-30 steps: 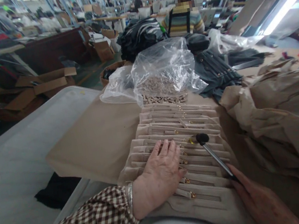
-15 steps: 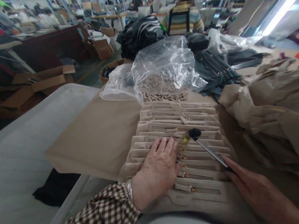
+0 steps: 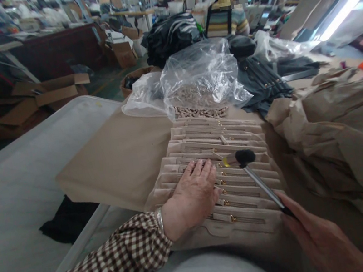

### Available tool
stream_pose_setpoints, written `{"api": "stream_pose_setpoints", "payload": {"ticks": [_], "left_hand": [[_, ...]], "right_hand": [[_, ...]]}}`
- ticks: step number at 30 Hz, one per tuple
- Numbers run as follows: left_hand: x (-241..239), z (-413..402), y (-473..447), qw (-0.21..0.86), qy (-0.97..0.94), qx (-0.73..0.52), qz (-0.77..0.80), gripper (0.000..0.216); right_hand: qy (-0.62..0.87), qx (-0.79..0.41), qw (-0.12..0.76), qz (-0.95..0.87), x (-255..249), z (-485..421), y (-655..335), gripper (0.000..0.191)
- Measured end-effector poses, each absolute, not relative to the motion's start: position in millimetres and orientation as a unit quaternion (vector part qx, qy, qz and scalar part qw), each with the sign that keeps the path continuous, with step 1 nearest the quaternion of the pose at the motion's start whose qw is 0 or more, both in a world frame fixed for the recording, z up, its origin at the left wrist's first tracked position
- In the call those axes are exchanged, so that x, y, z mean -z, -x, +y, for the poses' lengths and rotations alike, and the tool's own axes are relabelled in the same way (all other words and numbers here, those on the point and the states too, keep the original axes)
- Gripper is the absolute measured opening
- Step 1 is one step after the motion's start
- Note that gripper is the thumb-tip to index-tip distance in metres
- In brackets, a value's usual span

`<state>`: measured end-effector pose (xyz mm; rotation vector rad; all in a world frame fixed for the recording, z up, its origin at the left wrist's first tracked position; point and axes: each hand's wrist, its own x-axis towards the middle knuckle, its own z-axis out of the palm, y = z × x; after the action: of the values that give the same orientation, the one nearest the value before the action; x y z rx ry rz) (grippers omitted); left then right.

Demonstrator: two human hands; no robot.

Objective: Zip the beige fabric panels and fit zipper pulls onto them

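Note:
My left hand (image 3: 192, 194) lies flat on a row of overlapping beige zippered pieces (image 3: 246, 217), fingers stretched forward. Each piece shows a zipper strip and a small gold-coloured zipper pull. In my right hand (image 3: 315, 227) is a small hammer (image 3: 261, 183), gripped by its dark handle. Its metal shaft slants up to the left, ending in a black head with a yellow tip. That tip is over the pieces, just right of my left fingertips; whether it touches them I cannot tell. Behind the row, small beige bits (image 3: 198, 111) lie at a clear plastic bag (image 3: 199, 75).
Crumpled brown paper (image 3: 343, 138) is heaped at the right. Dark zippered pieces (image 3: 264, 81) lie behind it. Brown sheet material (image 3: 113, 160) spreads left over a pale table (image 3: 21, 189). Open cardboard boxes (image 3: 25, 105) stand on the floor at left. A person in a striped top (image 3: 223, 21) sits ahead.
The hammer head has risen slightly and moved right, away from my left fingertips. My left hand stays on the pieces. The view has tilted down a little.

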<state>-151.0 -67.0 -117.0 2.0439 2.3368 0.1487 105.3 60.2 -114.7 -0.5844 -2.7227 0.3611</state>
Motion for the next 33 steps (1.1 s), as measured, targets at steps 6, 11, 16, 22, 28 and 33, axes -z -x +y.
{"api": "stream_pose_setpoints", "payload": {"ticks": [6, 11, 16, 22, 28, 33], "left_hand": [[118.1, -67.7, 150.8, 0.012, -0.659, -0.043, 0.751, 0.057], [118.7, -66.8, 151.4, 0.002, -0.668, -0.021, 0.744, 0.058], [120.9, -67.5, 152.3, -0.016, -0.673, -0.015, 0.740, 0.056], [124.7, -66.3, 152.8, -0.016, -0.665, -0.024, 0.747, 0.055], [119.9, -68.4, 150.8, 0.002, -0.664, -0.024, 0.747, 0.055], [125.9, -58.5, 157.0, 0.000, -0.656, -0.027, 0.754, 0.056]], "right_hand": [[0.215, -0.139, 0.137, -0.957, 126.2, 50.2, -114.6, 0.042], [0.228, -0.176, 0.140, -0.947, 125.2, 46.3, -131.4, 0.048], [0.200, -0.155, 0.163, -0.954, 128.3, 38.1, -133.5, 0.044], [0.216, -0.148, 0.166, -0.951, 112.1, 33.3, -134.2, 0.039], [0.206, -0.161, 0.132, -0.956, 126.8, 22.8, -145.4, 0.040], [0.261, -0.173, 0.136, -0.940, 127.0, 36.4, -138.5, 0.040]]}}
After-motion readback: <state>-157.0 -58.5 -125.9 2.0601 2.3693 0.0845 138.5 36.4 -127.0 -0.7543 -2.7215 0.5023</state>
